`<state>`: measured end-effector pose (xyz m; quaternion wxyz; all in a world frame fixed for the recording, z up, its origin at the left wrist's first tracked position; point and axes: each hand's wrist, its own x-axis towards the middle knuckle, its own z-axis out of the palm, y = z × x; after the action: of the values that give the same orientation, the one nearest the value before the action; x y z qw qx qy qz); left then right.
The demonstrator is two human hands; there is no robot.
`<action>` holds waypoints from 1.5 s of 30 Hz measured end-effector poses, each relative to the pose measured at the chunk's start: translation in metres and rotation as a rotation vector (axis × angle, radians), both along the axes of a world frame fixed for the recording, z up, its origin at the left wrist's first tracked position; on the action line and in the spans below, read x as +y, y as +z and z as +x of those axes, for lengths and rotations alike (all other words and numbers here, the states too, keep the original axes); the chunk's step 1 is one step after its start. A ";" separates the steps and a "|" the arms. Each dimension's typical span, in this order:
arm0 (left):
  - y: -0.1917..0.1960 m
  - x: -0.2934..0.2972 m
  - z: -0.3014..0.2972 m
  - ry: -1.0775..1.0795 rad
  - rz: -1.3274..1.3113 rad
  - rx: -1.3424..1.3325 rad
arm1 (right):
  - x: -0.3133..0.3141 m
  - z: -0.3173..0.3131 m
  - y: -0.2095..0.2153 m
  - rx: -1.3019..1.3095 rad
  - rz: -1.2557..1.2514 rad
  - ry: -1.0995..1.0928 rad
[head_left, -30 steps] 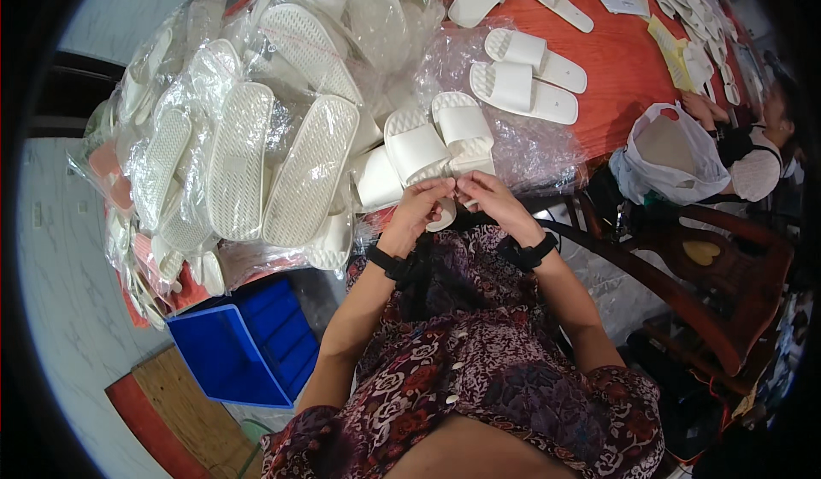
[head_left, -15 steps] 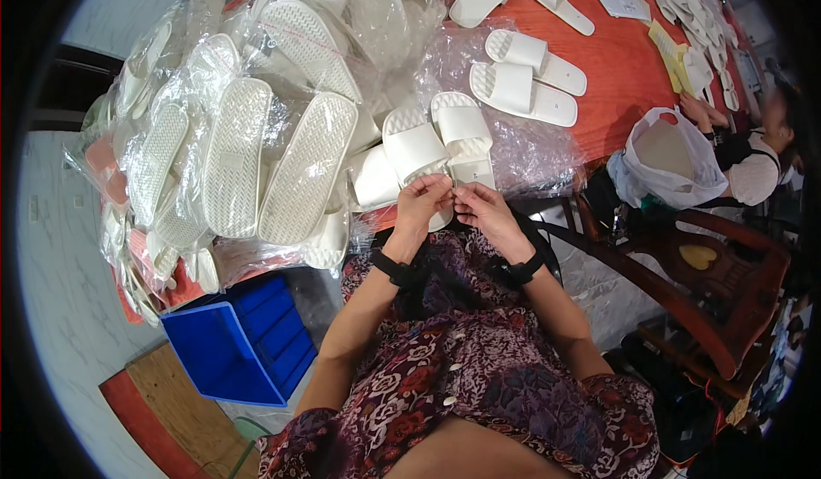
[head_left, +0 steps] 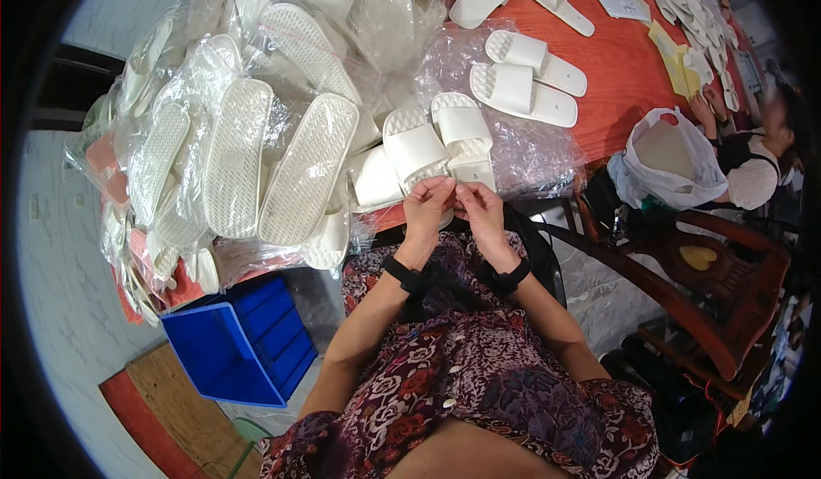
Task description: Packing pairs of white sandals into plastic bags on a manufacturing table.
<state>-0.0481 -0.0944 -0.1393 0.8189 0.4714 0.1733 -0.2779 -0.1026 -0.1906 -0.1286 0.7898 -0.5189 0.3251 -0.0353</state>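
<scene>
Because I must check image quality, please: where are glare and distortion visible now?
Head view: glare streaks the clear plastic wrapping; head view: fisheye distortion bends the wooden panel near the lower-left rim, and black borders curve along both sides.

Floral garment [head_left: 505, 368], maroon, purple, white; short sleeves [head_left: 623, 419]; pale buttons [head_left: 450, 403]; black band [head_left: 404, 274] on each wrist.

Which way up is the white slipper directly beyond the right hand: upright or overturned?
Upright: the white slipper shows its broad strap on top and the textured footbed beyond it, rather than its underside.
</scene>
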 end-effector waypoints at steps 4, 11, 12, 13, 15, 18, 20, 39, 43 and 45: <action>0.000 -0.002 -0.004 0.014 0.049 -0.009 | 0.006 -0.001 -0.021 -0.081 -0.196 -0.034; 0.008 0.001 -0.003 -0.081 0.049 0.019 | -0.001 -0.003 -0.032 -0.102 -0.388 -0.033; 0.008 0.003 -0.002 -0.112 0.047 0.023 | -0.002 -0.001 -0.031 -0.108 -0.387 -0.025; 0.008 0.004 -0.001 -0.144 0.046 0.026 | -0.002 -0.001 -0.029 -0.108 -0.387 -0.025; 0.006 0.003 0.000 -0.154 0.009 0.002 | -0.002 0.000 -0.024 -0.122 -0.326 -0.022; -0.002 0.002 0.001 -0.163 -0.026 -0.034 | 0.002 0.001 -0.021 -0.157 -0.293 -0.036; -0.010 0.002 0.000 -0.159 -0.024 -0.047 | 0.004 0.003 -0.024 -0.158 -0.307 -0.050; -0.019 0.002 -0.006 -0.098 0.022 -0.108 | -0.001 0.005 -0.014 -0.143 -0.070 0.008; -0.024 -0.002 -0.005 -0.077 0.049 -0.143 | 0.003 0.006 -0.019 -0.133 -0.101 0.012; -0.025 -0.003 -0.005 -0.061 0.062 -0.136 | 0.010 0.007 -0.021 -0.184 -0.258 -0.040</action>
<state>-0.0532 -0.0977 -0.1641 0.8049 0.5192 0.1113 -0.2648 -0.0959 -0.1805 -0.1493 0.7421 -0.6043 0.2541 -0.1398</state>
